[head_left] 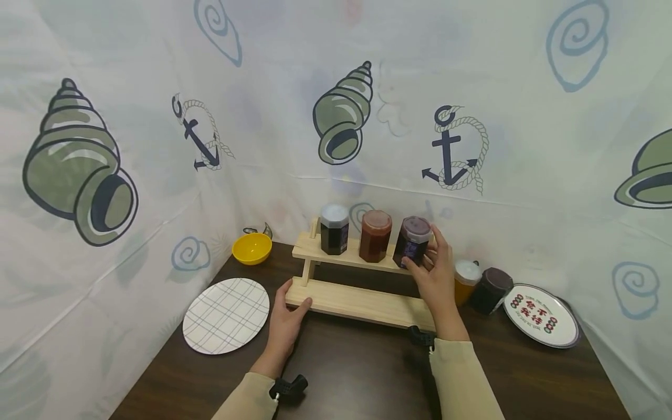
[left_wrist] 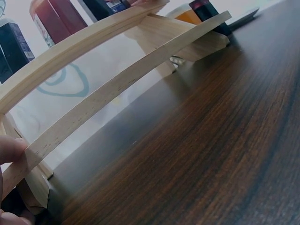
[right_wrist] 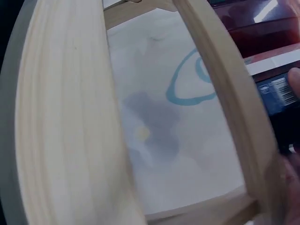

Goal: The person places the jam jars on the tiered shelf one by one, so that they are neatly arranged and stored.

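A two-tier wooden rack (head_left: pixel 362 300) stands on the table. On its upper board, a dark jar with a white lid (head_left: pixel 334 229) is at the left and a red-brown jar (head_left: pixel 375 236) in the middle. At the right end my right hand (head_left: pixel 437 274) holds a dark purple jar (head_left: pixel 412 242), thumb on its front and fingers round its right side. That jar's label (right_wrist: pixel 279 93) shows in the right wrist view. My left hand (head_left: pixel 286 321) grips the left end of the lower board; the left wrist view shows the board's front edge (left_wrist: pixel 93 108) between thumb and fingers.
Right of the rack stand an orange jar with a white lid (head_left: pixel 466 280) and a tilted dark jar (head_left: pixel 492 290), beside a white plate with red characters (head_left: pixel 541 315). To the left are a checked round plate (head_left: pixel 226 315) and a yellow bowl (head_left: pixel 252 248). Printed cloth (head_left: pixel 273 116) hangs behind.
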`<state>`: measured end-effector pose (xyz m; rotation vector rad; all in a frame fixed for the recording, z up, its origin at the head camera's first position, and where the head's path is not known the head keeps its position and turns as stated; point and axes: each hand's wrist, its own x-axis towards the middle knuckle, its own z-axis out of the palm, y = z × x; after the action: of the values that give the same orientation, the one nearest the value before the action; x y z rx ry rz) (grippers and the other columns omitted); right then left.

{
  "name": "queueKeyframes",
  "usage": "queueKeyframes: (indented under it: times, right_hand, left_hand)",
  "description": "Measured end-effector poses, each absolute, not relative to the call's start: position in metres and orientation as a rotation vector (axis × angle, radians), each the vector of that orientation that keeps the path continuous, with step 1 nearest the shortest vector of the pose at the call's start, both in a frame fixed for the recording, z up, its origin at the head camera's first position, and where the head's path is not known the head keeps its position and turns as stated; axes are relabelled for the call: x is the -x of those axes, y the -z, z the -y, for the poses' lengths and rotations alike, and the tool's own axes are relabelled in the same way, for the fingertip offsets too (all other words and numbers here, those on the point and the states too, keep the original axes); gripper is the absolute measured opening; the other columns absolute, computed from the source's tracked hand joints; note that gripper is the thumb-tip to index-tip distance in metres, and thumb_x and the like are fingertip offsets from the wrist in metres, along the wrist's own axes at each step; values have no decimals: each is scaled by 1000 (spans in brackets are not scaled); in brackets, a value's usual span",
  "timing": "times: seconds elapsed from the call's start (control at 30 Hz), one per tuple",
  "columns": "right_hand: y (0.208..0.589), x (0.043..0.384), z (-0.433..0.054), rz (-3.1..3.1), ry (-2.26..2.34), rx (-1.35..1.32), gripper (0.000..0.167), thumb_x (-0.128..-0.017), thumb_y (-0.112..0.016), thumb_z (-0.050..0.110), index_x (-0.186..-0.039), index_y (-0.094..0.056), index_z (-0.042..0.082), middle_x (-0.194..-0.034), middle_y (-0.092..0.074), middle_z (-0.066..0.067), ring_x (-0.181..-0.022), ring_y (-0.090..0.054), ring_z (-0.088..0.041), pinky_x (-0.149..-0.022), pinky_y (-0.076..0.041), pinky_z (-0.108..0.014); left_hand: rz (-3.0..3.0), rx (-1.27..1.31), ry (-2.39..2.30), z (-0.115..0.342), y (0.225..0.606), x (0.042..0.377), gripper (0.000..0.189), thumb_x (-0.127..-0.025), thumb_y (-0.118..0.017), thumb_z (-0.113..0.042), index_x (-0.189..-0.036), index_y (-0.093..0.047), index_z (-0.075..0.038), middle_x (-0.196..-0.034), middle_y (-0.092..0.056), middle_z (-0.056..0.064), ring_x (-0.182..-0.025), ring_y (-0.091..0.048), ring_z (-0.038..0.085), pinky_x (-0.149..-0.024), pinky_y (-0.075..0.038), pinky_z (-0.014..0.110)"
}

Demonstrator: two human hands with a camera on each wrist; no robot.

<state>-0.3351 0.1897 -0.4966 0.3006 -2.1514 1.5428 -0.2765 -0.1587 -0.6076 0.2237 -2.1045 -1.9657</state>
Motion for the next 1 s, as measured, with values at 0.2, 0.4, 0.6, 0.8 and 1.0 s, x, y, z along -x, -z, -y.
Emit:
queueKeyframes:
  times: [0.2, 0.4, 0.6, 0.8, 1.0]
  right_hand:
    - [490, 318, -205, 2163, -1557, -311, 97, -101, -78, 11, -173, -18, 35, -152, -45, -23, -150, -48, -40, -129, -35, -61]
    - [484, 301, -225, 1969, -1504, -168, 80, -101, -75, 5, -167, -33, 22, -141, -55, -17, -141, -55, -27, -132, -34, -40]
    - [473, 282, -246, 1887, -1410, -78, 74, -100, -76, 4, -163, -40, 21, -138, -60, -10, -146, -54, -28, -129, -36, -31]
    - [463, 268, -270, 1895, -1314, -15, 71, -99, -77, 3, -159, -47, 25, -142, -58, -3, -156, -48, -28, -132, -34, -32]
    - [446, 253, -286, 1835, -1239, 7, 62, -97, -75, -3, -153, -57, 14, -139, -54, 9, -141, -50, -9, -131, -33, -30]
  left_hand:
    - [2108, -216, 1962, 160, 607, 277, 81, -101, -81, -23, -168, -36, -15, -176, -33, 19, -161, -35, 38, -132, -28, 61]
    - [2123, -226, 1947, 161, 604, 277, 81, -101, -80, -23, -168, -36, -17, -177, -32, 16, -162, -34, 36, -133, -27, 59]
    - [2140, -231, 1954, 159, 607, 278, 82, -101, -81, -25, -169, -35, -18, -177, -32, 17, -162, -34, 38, -133, -26, 60]
    - [2141, -235, 1957, 158, 610, 278, 82, -100, -81, -25, -169, -36, -18, -177, -31, 16, -163, -33, 37, -134, -25, 60]
    - [2136, -233, 1953, 159, 609, 279, 81, -101, -81, -23, -169, -36, -18, -177, -32, 16, -162, -34, 37, -134, -26, 59]
